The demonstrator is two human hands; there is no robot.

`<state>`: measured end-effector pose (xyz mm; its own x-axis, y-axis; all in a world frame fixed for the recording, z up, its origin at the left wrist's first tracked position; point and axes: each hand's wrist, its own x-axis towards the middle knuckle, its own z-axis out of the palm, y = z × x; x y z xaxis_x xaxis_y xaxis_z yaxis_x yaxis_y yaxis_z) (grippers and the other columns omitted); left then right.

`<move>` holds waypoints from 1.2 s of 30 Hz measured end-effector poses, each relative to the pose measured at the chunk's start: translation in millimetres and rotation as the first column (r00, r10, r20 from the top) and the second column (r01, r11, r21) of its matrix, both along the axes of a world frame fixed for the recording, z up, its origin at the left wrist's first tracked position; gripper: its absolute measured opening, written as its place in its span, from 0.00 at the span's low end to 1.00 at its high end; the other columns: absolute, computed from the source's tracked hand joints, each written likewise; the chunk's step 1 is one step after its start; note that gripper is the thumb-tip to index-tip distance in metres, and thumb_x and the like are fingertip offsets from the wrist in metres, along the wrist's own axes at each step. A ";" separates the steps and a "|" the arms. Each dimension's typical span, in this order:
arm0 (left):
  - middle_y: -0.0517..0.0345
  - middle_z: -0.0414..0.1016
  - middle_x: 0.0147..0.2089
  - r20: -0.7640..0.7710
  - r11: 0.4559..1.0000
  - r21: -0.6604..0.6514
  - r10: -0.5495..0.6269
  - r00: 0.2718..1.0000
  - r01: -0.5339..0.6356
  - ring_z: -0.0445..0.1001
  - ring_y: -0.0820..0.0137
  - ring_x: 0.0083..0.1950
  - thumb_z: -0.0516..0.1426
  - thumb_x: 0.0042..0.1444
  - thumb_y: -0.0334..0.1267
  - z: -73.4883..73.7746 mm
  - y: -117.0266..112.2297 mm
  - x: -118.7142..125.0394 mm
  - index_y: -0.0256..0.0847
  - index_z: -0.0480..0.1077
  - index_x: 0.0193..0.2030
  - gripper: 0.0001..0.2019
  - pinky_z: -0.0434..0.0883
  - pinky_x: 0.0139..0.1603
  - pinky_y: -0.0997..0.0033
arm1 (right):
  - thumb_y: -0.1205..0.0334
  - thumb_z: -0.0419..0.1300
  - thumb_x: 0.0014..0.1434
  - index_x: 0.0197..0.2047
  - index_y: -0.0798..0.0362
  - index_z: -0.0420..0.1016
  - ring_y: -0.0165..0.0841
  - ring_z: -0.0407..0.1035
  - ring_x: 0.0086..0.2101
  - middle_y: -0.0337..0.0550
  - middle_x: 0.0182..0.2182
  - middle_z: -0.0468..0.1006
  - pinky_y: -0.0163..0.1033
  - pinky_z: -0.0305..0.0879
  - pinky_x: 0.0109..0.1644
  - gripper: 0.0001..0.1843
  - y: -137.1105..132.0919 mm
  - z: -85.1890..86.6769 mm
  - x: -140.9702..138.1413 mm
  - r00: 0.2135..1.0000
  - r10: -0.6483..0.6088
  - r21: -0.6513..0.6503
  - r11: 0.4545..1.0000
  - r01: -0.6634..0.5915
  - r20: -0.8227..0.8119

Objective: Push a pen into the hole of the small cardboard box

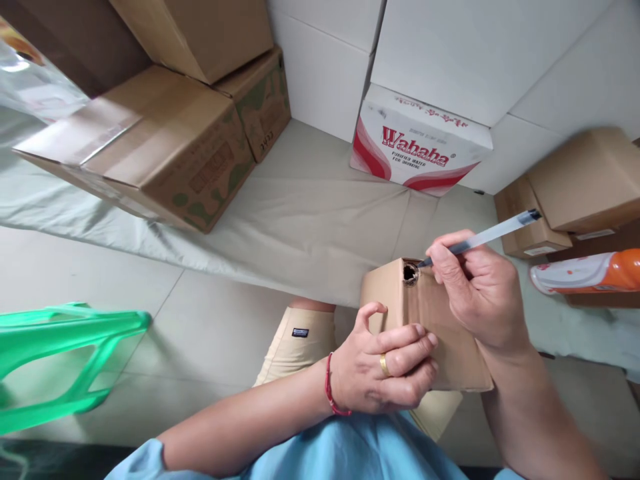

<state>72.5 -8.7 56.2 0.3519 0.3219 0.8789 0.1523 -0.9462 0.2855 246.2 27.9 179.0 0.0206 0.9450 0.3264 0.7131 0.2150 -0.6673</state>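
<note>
My left hand (385,363) is wrapped around the near side of a small brown cardboard box (440,333), holding it above my lap. A gold ring sits on one finger and a red cord circles the wrist. My right hand (477,290) grips a pen (480,239) with a clear barrel and dark cap. The pen tip rests at a ragged hole (410,273) punched in the box's top corner.
Large brown cartons (165,143) are stacked at the back left on a pale cloth-covered surface (310,207). A white and red Wahaha carton (420,143) stands against the white wall. More brown boxes (565,193) and an orange-and-white bottle (585,273) lie right. A green plastic stool (55,353) stands left.
</note>
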 end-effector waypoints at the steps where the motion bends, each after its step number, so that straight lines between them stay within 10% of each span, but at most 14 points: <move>1: 0.59 0.85 0.61 -0.008 1.000 0.001 -0.002 1.000 0.002 0.71 0.67 0.72 0.60 0.63 0.37 -0.7 -0.3 -0.4 0.48 0.77 0.45 0.06 0.52 0.81 0.49 | 0.51 0.60 0.76 0.40 0.49 0.76 0.28 0.66 0.25 0.34 0.24 0.71 0.34 0.60 0.29 0.13 -0.1 0.1 -0.1 1.000 0.012 -0.005 1.000 -0.012 -0.006; 14: 0.58 0.85 0.60 -0.026 1.000 0.001 -0.007 1.000 0.007 0.70 0.67 0.72 0.59 0.63 0.36 0.3 0.1 -1.6 0.48 0.77 0.45 0.07 0.50 0.82 0.45 | 0.52 0.60 0.76 0.39 0.49 0.75 0.28 0.66 0.26 0.34 0.25 0.71 0.35 0.61 0.31 0.13 -3.4 -1.3 0.3 0.999 -0.017 0.005 1.000 0.017 -0.027; 29: 0.59 0.87 0.57 0.003 1.000 -0.002 0.000 1.000 0.000 0.75 0.70 0.68 0.58 0.65 0.34 3.6 0.8 -0.6 0.47 0.77 0.45 0.06 0.57 0.80 0.45 | 0.62 0.59 0.74 0.37 0.50 0.75 0.25 0.63 0.22 0.34 0.26 0.74 0.34 0.60 0.28 0.10 -5.2 7.9 -5.2 0.975 0.220 0.017 0.975 -0.220 0.024; 36: 0.58 0.86 0.58 -0.014 1.000 -0.012 -0.008 1.000 0.008 0.75 0.68 0.68 0.58 0.66 0.35 2.2 -0.1 -2.0 0.48 0.77 0.45 0.06 0.56 0.81 0.45 | 0.62 0.59 0.74 0.36 0.50 0.74 0.25 0.57 0.20 0.31 0.21 0.68 0.34 0.56 0.25 0.11 -6.8 6.6 -6.1 0.995 0.086 0.083 0.992 -0.090 0.052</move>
